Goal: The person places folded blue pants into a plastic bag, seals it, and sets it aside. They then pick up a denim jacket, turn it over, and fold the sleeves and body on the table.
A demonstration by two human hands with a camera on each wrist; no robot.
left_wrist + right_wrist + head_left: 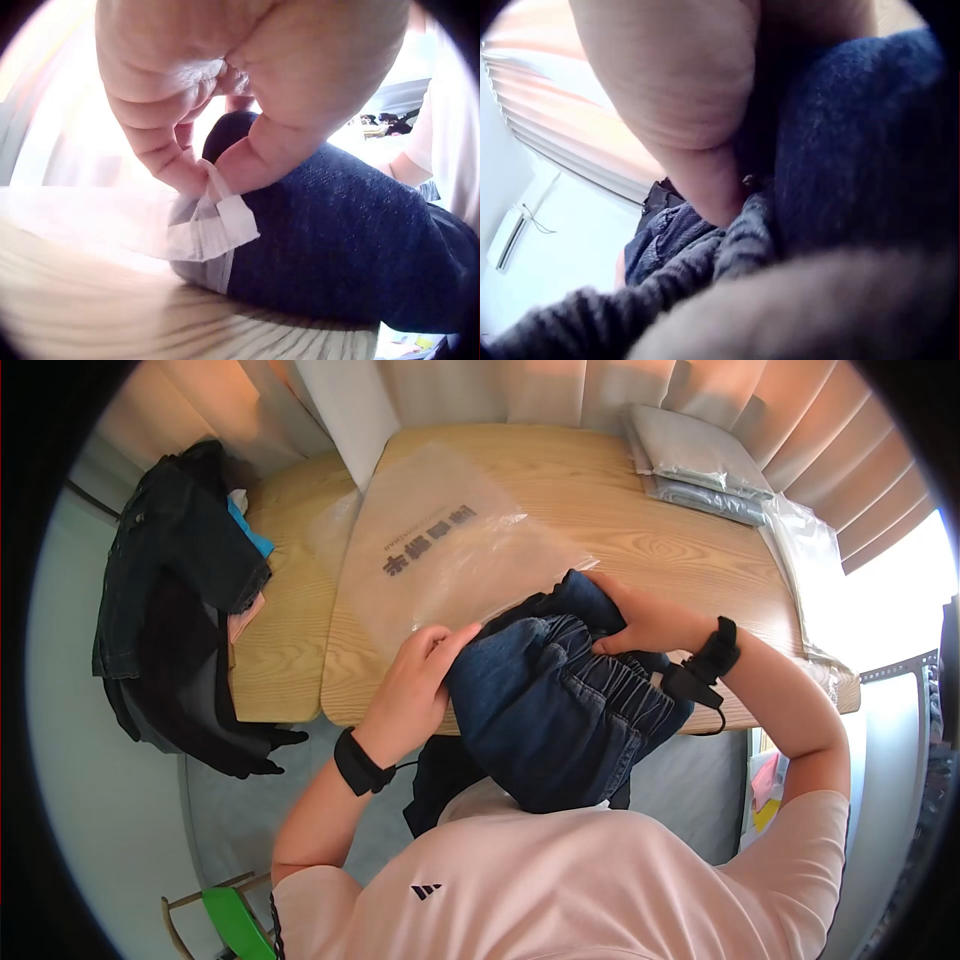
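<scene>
Dark blue jeans with an elastic gathered waistband are bunched at the table's front edge, between both hands. At their left side is my left hand; in the left wrist view its thumb and finger pinch a thin white strip lying against the denim. My right hand grips the jeans at the upper right, thumb on top near the waistband and the other fingers partly hidden behind the cloth. Beyond the jeans, a clear printed plastic bag lies flat, its near end overlapped by them.
Dark garments hang over the side table at left. Bagged folded clothes are stacked at the back right, with more clear plastic along the right edge. A green-backed chair stands at lower left.
</scene>
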